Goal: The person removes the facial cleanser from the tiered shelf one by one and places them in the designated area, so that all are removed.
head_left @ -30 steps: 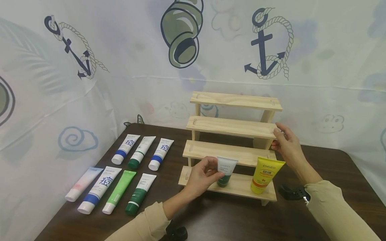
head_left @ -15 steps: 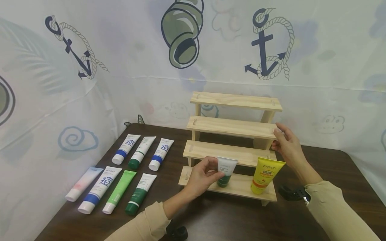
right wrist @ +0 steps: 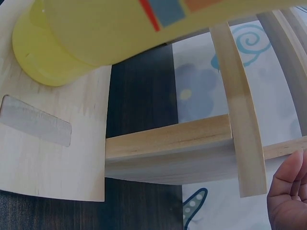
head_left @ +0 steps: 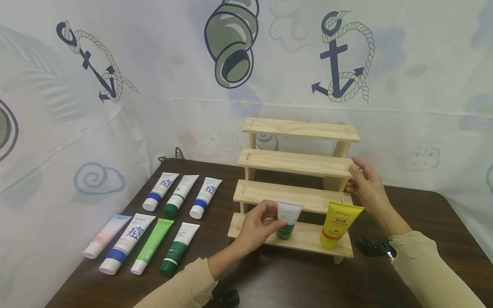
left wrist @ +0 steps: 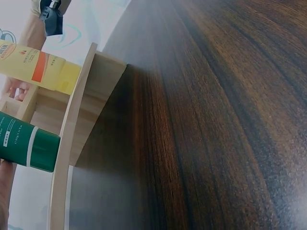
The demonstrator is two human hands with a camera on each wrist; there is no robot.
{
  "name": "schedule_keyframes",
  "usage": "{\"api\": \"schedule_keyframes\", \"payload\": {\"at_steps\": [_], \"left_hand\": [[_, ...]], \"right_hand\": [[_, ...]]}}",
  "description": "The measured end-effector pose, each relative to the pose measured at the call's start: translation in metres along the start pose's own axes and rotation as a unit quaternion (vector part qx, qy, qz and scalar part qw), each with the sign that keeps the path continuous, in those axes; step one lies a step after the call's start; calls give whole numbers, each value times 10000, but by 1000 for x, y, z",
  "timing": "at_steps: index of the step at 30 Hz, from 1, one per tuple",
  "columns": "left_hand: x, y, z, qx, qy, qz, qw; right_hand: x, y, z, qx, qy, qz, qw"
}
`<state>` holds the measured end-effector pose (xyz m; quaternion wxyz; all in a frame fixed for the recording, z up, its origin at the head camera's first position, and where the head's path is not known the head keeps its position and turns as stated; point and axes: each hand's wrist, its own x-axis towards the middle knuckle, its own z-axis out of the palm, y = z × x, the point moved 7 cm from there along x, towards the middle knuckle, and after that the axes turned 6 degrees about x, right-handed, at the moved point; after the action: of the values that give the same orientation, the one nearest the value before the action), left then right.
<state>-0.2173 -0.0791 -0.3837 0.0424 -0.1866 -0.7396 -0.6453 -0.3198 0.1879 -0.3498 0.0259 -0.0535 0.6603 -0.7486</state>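
Note:
My left hand (head_left: 257,226) pinches a white-and-dark-green squeeze tube (head_left: 288,218) between thumb and fingers. The tube stands cap down on the lowest step of a wooden tiered display stand (head_left: 296,192); in the left wrist view its green cap (left wrist: 43,149) meets that board. My right hand (head_left: 366,186) grips the right end of the second board from the top, thumb above and fingers under it. A yellow squeeze tube (head_left: 340,224) stands cap down on the lowest step's right part, and shows large in the right wrist view.
On the dark wooden table (head_left: 277,282), several squeeze tubes lie in two rows at the left, among them a slim light green tube (head_left: 154,244) and a white-and-green tube (head_left: 180,247). A printed cloth (head_left: 185,77) hangs behind and to the left.

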Motion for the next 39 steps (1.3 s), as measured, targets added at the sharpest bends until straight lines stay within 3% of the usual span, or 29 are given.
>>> {"api": "schedule_keyframes", "payload": {"at_steps": [32, 39], "left_hand": [[0, 3, -4, 355, 15, 117, 9993], [-2, 5, -9, 324, 110, -130, 9993]], "right_hand": [[-3, 1, 0, -148, 65, 64, 9998], [-6, 2, 0, -237, 84, 27, 9997]]}}
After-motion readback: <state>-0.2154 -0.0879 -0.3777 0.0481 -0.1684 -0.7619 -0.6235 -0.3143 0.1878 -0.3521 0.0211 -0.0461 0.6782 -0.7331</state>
